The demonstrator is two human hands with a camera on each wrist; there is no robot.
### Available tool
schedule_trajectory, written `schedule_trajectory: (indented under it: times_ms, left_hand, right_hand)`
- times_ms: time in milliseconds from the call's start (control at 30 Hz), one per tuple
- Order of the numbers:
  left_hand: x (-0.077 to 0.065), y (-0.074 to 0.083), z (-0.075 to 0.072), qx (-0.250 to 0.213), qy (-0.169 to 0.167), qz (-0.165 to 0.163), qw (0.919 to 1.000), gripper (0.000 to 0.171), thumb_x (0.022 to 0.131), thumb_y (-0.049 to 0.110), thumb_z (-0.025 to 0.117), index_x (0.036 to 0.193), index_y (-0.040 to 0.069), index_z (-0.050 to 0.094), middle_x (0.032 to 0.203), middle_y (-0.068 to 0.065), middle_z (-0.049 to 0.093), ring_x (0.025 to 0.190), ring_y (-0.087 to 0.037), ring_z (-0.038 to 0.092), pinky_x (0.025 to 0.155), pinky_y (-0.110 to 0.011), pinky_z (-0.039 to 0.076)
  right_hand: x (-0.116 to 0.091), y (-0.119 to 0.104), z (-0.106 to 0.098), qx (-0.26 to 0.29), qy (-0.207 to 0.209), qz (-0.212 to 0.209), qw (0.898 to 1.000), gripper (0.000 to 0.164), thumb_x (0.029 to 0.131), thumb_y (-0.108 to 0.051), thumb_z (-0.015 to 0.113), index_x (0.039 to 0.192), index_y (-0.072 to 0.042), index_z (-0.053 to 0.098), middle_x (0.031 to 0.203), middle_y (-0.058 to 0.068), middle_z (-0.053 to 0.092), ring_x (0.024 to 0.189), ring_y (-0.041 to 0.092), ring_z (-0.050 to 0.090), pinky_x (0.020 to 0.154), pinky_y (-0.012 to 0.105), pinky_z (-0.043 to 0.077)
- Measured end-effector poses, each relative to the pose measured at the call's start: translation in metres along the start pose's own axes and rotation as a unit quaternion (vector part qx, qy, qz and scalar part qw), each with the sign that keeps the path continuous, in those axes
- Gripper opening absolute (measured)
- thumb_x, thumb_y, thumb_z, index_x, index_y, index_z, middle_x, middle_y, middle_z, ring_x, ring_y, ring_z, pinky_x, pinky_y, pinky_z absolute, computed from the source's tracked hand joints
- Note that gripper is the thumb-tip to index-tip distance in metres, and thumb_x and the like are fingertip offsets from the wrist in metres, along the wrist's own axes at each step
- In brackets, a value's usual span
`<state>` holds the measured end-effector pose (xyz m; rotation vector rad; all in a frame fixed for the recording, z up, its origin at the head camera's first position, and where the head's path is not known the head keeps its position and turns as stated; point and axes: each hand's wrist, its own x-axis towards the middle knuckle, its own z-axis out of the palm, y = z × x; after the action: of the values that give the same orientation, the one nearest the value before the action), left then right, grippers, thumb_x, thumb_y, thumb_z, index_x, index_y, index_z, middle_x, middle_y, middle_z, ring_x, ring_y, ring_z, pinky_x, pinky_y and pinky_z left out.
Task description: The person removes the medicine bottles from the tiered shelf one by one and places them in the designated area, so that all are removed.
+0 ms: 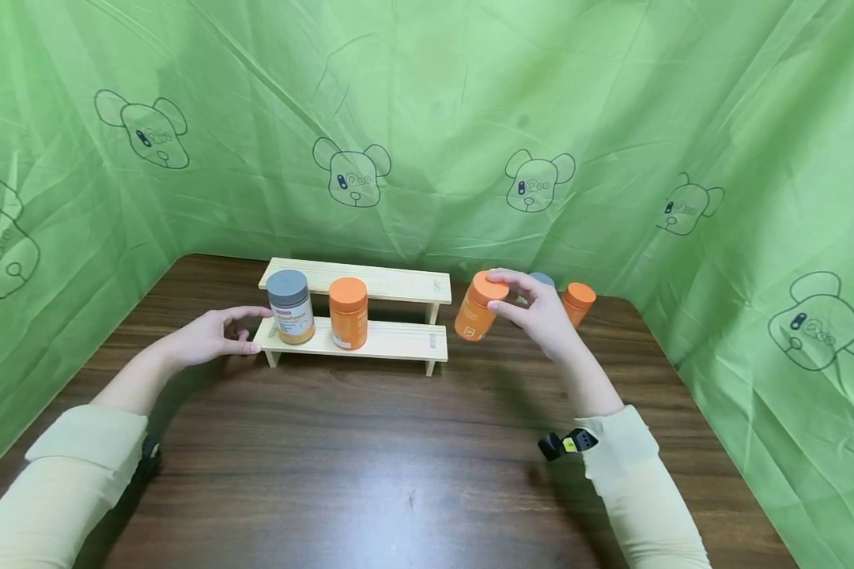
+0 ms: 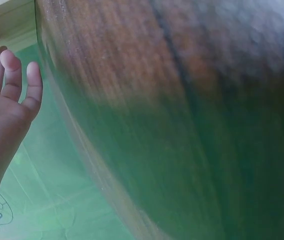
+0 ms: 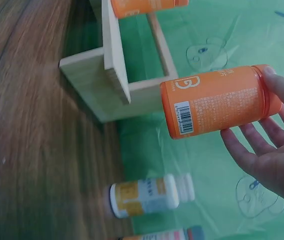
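In my right hand (image 1: 534, 312) I hold an orange jar (image 1: 474, 318) by its orange lid, thumb and fingers around it. The jar is tilted, off the table, just right of a two-tier wooden rack (image 1: 406, 340). The right wrist view shows a barcode and small print on the jar (image 3: 214, 102). My left hand (image 1: 209, 336) grips the left end of the rack's lower tier, thumb at the front edge; its fingers partly show in the left wrist view. On that tier stand a grey-lidded jar (image 1: 292, 308), nearest my left fingers, and another orange jar (image 1: 349, 314).
Behind my right hand stand an orange-lidded jar (image 1: 579, 300) and a grey-lidded jar (image 1: 542, 279), mostly hidden. A white-capped bottle (image 3: 147, 196) shows in the right wrist view. Green cloth (image 1: 427, 95) surrounds the dark wooden table (image 1: 370, 442).
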<state>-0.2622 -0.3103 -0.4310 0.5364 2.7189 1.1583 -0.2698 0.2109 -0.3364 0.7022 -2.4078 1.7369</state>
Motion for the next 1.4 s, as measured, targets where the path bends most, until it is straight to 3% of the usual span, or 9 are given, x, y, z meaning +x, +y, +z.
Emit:
schedule_trajectory:
  times_ms: [133, 333, 533, 700, 867, 1067, 1300, 1400]
  left_hand:
    - [-0.001, 0.001, 0.0, -0.004, -0.004, -0.004, 1.0, 0.065, 0.08, 0.023, 0.076, 0.137, 0.016, 0.046, 0.078, -0.005, 0.051, 0.072, -0.013, 0.048, 0.059, -0.027, 0.04]
    - [-0.002, 0.003, -0.001, -0.003, -0.005, -0.003, 1.0, 0.065, 0.08, 0.027, 0.075, 0.137, 0.015, 0.046, 0.079, -0.007, 0.052, 0.071, -0.014, 0.048, 0.058, -0.028, 0.04]
    - [-0.001, 0.002, -0.001, -0.004, 0.004, 0.012, 0.9999, 0.063, 0.08, 0.024, 0.076, 0.135, 0.014, 0.048, 0.076, -0.005, 0.052, 0.07, -0.012, 0.049, 0.057, -0.027, 0.04]
    - [-0.001, 0.002, -0.001, -0.008, -0.001, 0.009, 0.9999, 0.064, 0.08, 0.026, 0.076, 0.136, 0.014, 0.047, 0.076, -0.006, 0.051, 0.069, -0.013, 0.049, 0.057, -0.028, 0.04]
    - [-0.001, 0.003, 0.0, 0.002, -0.003, -0.001, 1.0, 0.065, 0.08, 0.025, 0.075, 0.138, 0.015, 0.045, 0.079, -0.007, 0.052, 0.07, -0.014, 0.048, 0.058, -0.028, 0.04]
    - [-0.001, 0.004, 0.001, 0.015, 0.001, -0.004, 0.9999, 0.064, 0.082, 0.019, 0.073, 0.138, 0.01, 0.044, 0.079, -0.009, 0.052, 0.071, -0.015, 0.048, 0.058, -0.027, 0.039]
    - [-0.004, 0.009, 0.0, 0.001, -0.004, -0.004, 1.0, 0.064, 0.083, 0.022, 0.073, 0.138, 0.012, 0.044, 0.08, -0.008, 0.052, 0.072, -0.015, 0.047, 0.058, -0.028, 0.039]
    - [-0.003, 0.009, -0.001, 0.0, -0.005, -0.001, 1.0, 0.063, 0.082, 0.025, 0.073, 0.138, 0.013, 0.045, 0.08, -0.008, 0.052, 0.073, -0.015, 0.048, 0.059, -0.028, 0.04]
  right_hand:
    - [-0.003, 0.01, -0.005, -0.005, 0.008, 0.011, 1.0, 0.043, 0.082, -0.011, 0.073, 0.123, -0.006, 0.06, 0.133, 0.003, 0.056, 0.121, 0.009, 0.051, 0.086, 0.024, 0.045]
    - [-0.007, 0.025, -0.011, -0.004, 0.016, 0.04, 0.999, 0.044, 0.083, -0.015, 0.073, 0.124, -0.008, 0.06, 0.127, 0.002, 0.059, 0.114, 0.011, 0.054, 0.083, 0.023, 0.049]
    - [-0.012, 0.027, -0.012, -0.034, 0.026, 0.061, 0.997, 0.044, 0.083, -0.015, 0.073, 0.124, -0.006, 0.06, 0.126, 0.004, 0.059, 0.115, 0.009, 0.052, 0.09, 0.023, 0.044]
    - [-0.018, 0.025, -0.01, -0.061, 0.024, 0.064, 0.996, 0.043, 0.083, -0.011, 0.072, 0.123, -0.001, 0.059, 0.129, 0.015, 0.057, 0.117, 0.014, 0.052, 0.094, 0.033, 0.043]
    - [-0.019, 0.036, -0.009, -0.067, 0.027, 0.063, 0.995, 0.042, 0.084, -0.009, 0.071, 0.123, -0.001, 0.059, 0.126, 0.018, 0.058, 0.115, 0.015, 0.052, 0.1, 0.047, 0.037]
    - [-0.019, 0.049, -0.007, -0.042, 0.034, 0.07, 0.996, 0.042, 0.083, -0.009, 0.072, 0.122, 0.0, 0.06, 0.125, 0.02, 0.058, 0.11, 0.01, 0.054, 0.103, 0.051, 0.032]
    - [-0.018, 0.056, -0.006, -0.035, 0.034, 0.075, 0.996, 0.042, 0.082, -0.007, 0.072, 0.121, 0.001, 0.06, 0.126, 0.018, 0.058, 0.109, 0.007, 0.054, 0.099, 0.045, 0.036]
    - [-0.018, 0.056, -0.006, -0.029, 0.03, 0.078, 0.996, 0.042, 0.083, -0.007, 0.072, 0.122, 0.001, 0.059, 0.127, 0.019, 0.057, 0.11, 0.009, 0.053, 0.1, 0.05, 0.035]
